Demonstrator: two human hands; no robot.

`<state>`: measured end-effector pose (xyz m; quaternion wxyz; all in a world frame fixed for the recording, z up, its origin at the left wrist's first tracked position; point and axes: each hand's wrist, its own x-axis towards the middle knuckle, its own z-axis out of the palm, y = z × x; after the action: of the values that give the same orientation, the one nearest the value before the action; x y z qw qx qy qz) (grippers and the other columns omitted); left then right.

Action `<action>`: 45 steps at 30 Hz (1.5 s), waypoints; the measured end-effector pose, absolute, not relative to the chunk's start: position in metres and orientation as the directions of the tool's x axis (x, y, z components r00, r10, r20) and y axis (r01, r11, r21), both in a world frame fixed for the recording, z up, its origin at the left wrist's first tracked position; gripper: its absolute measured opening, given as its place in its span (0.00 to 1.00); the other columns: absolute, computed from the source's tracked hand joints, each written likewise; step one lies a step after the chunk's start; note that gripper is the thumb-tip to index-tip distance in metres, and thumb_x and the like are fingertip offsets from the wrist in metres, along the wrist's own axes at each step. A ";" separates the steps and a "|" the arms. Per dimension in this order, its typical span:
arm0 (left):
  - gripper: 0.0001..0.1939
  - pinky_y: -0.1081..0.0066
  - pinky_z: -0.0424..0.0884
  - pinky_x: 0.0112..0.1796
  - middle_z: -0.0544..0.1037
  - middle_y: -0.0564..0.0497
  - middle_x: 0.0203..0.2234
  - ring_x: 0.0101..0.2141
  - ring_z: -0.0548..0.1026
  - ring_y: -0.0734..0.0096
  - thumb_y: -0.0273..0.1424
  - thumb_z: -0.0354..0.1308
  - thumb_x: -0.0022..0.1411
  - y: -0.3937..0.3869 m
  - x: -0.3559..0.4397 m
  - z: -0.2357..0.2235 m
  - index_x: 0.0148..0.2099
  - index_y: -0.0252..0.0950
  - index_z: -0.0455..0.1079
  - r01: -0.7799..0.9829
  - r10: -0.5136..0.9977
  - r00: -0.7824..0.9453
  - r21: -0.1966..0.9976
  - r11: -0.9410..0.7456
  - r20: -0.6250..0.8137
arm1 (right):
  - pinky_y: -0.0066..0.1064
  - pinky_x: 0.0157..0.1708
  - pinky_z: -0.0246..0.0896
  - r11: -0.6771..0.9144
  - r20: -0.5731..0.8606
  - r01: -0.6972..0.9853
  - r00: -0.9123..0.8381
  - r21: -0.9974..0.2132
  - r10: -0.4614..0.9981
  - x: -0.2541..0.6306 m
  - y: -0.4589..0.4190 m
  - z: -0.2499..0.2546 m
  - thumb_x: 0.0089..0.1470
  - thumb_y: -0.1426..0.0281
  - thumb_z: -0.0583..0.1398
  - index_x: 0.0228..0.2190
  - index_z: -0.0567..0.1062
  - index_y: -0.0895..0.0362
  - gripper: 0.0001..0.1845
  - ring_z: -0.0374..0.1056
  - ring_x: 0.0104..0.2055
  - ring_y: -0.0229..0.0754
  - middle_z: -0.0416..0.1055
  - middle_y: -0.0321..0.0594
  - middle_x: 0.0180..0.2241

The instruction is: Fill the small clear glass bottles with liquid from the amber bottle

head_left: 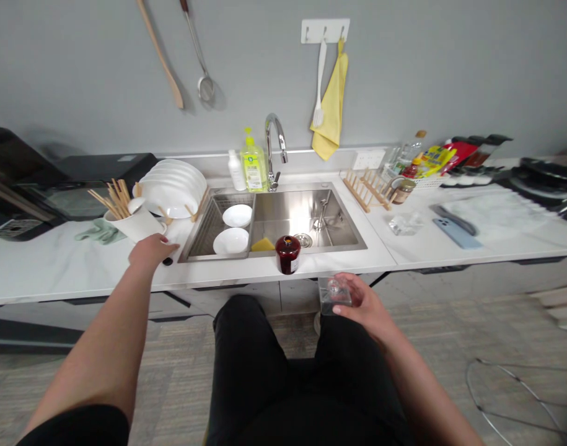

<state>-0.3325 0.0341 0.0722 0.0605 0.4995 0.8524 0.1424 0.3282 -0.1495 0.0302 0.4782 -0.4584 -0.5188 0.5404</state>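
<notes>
My left hand (pixel 153 253) rests palm down on the white counter (pixel 69 266) near the sink's left rim, holding nothing. Just behind it stands a white mug of wooden chopsticks (pixel 134 222). My right hand (pixel 363 302) is below the counter's front edge, gripping a clear glass tumbler (pixel 334 295) over my lap. A dark red jar (pixel 287 254) with a black lid stands on the counter's front edge, between my hands. The steel sink (pixel 306 217) lies ahead, with white bowls (pixel 231 241) in its left rack.
Stacked white plates (pixel 171 188) stand left of the sink, behind a green cloth (pixel 100 231). A chrome faucet (pixel 274 145) and yellow dish soap (pixel 254 164) stand behind the sink. A wooden rack (pixel 365 190), a glass block (pixel 406 223), and a blue phone (pixel 457 233) are on the right.
</notes>
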 end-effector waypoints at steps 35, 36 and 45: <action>0.42 0.47 0.82 0.57 0.89 0.42 0.50 0.51 0.87 0.44 0.47 0.84 0.49 -0.028 0.003 0.077 0.62 0.39 0.77 0.484 0.953 0.082 0.824 -0.294 0.292 | 0.55 0.61 0.79 0.191 0.191 -0.046 -0.011 -0.981 0.981 0.353 -0.135 0.062 0.47 0.51 0.84 0.58 0.76 0.45 0.42 0.78 0.64 0.62 0.81 0.48 0.60; 0.43 0.48 0.82 0.57 0.89 0.42 0.51 0.51 0.87 0.44 0.47 0.85 0.49 -0.022 -0.001 0.084 0.63 0.39 0.77 0.499 0.948 0.094 0.810 -0.308 0.303 | 0.54 0.60 0.79 0.210 0.211 -0.022 -0.044 -0.977 0.977 0.353 -0.124 0.067 0.47 0.51 0.84 0.58 0.76 0.45 0.42 0.77 0.65 0.61 0.80 0.48 0.61; 0.42 0.47 0.79 0.62 0.88 0.41 0.52 0.53 0.86 0.45 0.42 0.84 0.46 0.055 -0.025 0.115 0.62 0.37 0.77 0.442 0.938 0.050 0.834 -0.329 0.343 | 0.50 0.63 0.73 0.249 0.217 0.118 -0.233 -0.961 0.948 0.332 0.023 0.093 0.39 0.56 0.84 0.58 0.77 0.49 0.47 0.77 0.60 0.56 0.82 0.43 0.56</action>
<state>-0.0253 0.0549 0.1145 0.2691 0.6728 0.5130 0.4603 0.3316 0.0229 0.0929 0.4600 -0.4148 -0.6426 0.4510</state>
